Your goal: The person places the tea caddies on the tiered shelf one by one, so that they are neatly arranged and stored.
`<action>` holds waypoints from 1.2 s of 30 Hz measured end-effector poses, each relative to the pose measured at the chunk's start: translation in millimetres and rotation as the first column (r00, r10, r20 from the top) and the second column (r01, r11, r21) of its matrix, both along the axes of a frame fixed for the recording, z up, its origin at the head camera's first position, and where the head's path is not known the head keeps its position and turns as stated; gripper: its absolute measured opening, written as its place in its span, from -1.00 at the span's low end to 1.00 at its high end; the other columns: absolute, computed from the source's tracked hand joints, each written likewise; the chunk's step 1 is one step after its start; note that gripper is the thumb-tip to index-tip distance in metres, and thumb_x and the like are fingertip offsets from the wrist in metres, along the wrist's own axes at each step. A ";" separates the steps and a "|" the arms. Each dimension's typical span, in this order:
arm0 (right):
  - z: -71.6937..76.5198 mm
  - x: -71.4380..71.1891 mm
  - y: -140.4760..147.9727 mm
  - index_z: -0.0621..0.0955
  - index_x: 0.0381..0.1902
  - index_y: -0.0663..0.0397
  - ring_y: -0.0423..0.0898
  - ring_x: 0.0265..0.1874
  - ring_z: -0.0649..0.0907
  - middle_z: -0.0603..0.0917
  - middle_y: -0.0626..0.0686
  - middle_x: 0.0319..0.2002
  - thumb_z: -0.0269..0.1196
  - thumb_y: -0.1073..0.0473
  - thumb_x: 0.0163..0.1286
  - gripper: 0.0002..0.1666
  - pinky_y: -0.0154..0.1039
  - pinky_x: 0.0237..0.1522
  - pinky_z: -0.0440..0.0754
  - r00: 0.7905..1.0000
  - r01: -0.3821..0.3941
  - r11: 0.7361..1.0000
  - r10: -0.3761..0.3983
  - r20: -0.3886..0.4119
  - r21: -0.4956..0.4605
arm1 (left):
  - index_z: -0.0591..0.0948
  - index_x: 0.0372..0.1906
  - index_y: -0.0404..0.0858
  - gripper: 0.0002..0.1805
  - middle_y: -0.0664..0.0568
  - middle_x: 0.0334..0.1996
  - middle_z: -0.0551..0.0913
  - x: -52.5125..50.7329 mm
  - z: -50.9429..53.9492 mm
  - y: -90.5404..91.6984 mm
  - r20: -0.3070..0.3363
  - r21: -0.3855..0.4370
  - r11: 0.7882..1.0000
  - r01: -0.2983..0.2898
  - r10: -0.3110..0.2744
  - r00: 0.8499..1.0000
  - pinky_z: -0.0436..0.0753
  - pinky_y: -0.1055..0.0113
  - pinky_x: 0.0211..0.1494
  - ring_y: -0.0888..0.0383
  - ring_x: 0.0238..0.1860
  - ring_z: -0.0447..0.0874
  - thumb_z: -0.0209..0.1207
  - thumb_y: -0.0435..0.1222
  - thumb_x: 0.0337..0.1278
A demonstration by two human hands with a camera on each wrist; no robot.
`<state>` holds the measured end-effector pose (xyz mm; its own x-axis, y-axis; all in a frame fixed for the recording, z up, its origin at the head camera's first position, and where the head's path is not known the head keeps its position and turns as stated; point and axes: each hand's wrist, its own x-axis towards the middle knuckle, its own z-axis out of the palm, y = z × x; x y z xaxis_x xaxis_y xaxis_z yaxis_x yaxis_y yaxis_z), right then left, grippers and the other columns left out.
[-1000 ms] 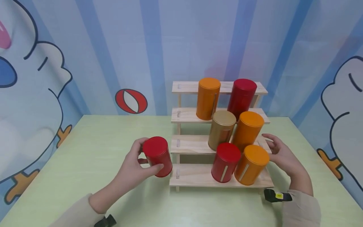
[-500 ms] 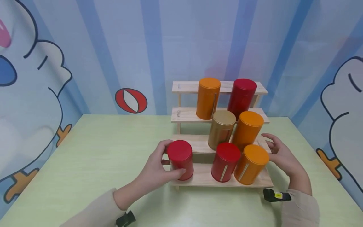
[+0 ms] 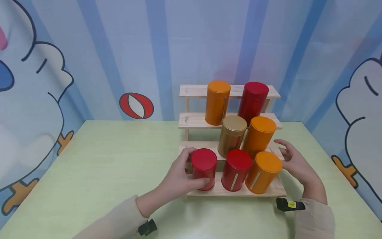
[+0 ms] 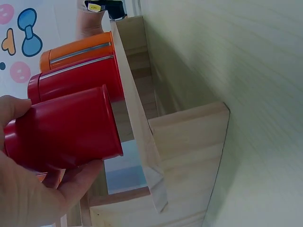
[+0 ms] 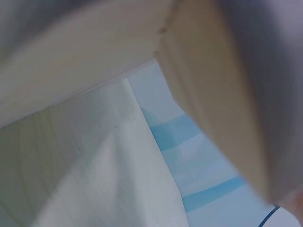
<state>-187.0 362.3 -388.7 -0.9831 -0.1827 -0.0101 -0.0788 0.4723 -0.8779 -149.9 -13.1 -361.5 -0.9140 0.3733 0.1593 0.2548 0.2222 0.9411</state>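
Observation:
My left hand (image 3: 180, 177) grips a red cylindrical canister (image 3: 204, 171), thumb on the near side and fingers round the far side. The canister is upright at the left part of the bottom tier of a stepped wooden rack (image 3: 194, 120). In the left wrist view its base is close to the board (image 4: 137, 123); whether it touches, I cannot tell. Beside it on that tier stand another red canister (image 3: 235, 171) and an orange canister (image 3: 263, 172). My right hand (image 3: 298, 167) holds the rack's right end, its fingertips partly hidden; the right wrist view shows only blurred wood (image 5: 203, 85) close up.
Higher up the rack stand a gold canister (image 3: 232, 136), an orange canister (image 3: 259, 136), another orange canister (image 3: 218, 103) and a dark red canister (image 3: 253, 103). The pale green table (image 3: 119, 159) extends left of the rack. A patterned blue backdrop (image 3: 128, 49) rises behind.
My left hand has carried the red canister rightward from beside the rack to the bottom tier, near the other red one. My right hand has stayed at the rack's right end.

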 end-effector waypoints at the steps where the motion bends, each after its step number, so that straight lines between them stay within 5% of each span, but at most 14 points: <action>1: -0.2 -0.3 -0.3 -0.08 0.49 0.18 -0.32 0.00 0.51 0.22 0.40 0.37 0.23 0.14 0.38 -0.05 0.18 0.15 0.47 1.000 -0.001 1.000 0.001 0.000 0.001 | 0.31 0.24 -0.08 -0.18 0.12 0.08 0.52 -0.1 0.0 0.9 0.000 0.002 1.000 0.002 -0.002 1.000 0.62 0.17 -0.01 0.08 0.10 0.48 0.46 -0.36 -0.21; 6: -0.4 -0.4 -1.4 -0.09 0.49 0.18 0.24 0.21 0.41 0.19 0.42 0.38 0.22 0.14 0.39 -0.04 0.32 0.17 0.38 1.000 0.002 1.000 -0.002 0.002 0.001 | 0.31 0.24 -0.08 -0.18 0.10 0.10 0.51 -1.9 -1.5 5.3 0.016 0.005 1.000 0.022 -0.022 1.000 0.65 0.12 0.00 0.07 0.12 0.47 0.46 -0.36 -0.21; 9: -0.1 -0.2 -1.0 -0.09 0.49 0.18 0.32 0.24 0.35 0.18 0.43 0.38 0.22 0.14 0.39 -0.05 0.32 0.17 0.38 1.000 -0.001 1.000 0.001 0.002 0.001 | 0.31 0.24 -0.09 -0.19 0.10 0.10 0.51 -2.7 -2.4 8.2 0.015 0.002 1.000 0.029 -0.029 0.999 0.65 0.15 0.00 0.07 0.12 0.47 0.46 -0.35 -0.20; 15: -0.4 -1.0 1.4 -0.07 0.48 0.20 -0.01 0.15 0.46 0.21 0.41 0.37 0.22 0.14 0.38 -0.06 0.21 0.15 0.45 1.000 -0.004 1.000 0.004 -0.010 0.027 | 0.32 0.24 -0.10 -0.20 0.12 0.09 0.51 -2.3 -2.2 14.5 0.009 0.002 0.999 0.033 -0.033 0.999 0.65 0.20 0.00 0.10 0.11 0.48 0.46 -0.34 -0.18; 21: -1.1 -3.3 2.5 -0.08 0.49 0.19 -0.49 -0.05 0.47 0.23 0.39 0.36 0.22 0.18 0.38 -0.06 -0.23 0.02 0.55 1.000 -0.018 1.000 0.018 -0.005 0.014 | 0.34 0.22 -0.10 -0.22 0.13 0.08 0.51 -1.5 -4.0 18.4 0.003 -0.004 1.000 0.030 -0.030 1.000 0.64 0.20 0.00 0.10 0.10 0.48 0.46 -0.34 -0.18; 36: 0.0 -1.2 1.5 -0.08 0.48 0.19 -0.52 -0.08 0.46 0.21 0.42 0.36 0.21 0.16 0.39 -0.07 -0.37 -0.06 0.53 1.000 -0.019 1.000 0.019 -0.010 0.013 | 0.33 0.24 -0.06 -0.21 0.17 0.09 0.50 0.4 -8.7 20.8 -0.008 0.002 1.000 0.009 -0.009 1.000 0.64 0.25 -0.02 0.12 0.10 0.47 0.45 -0.34 -0.18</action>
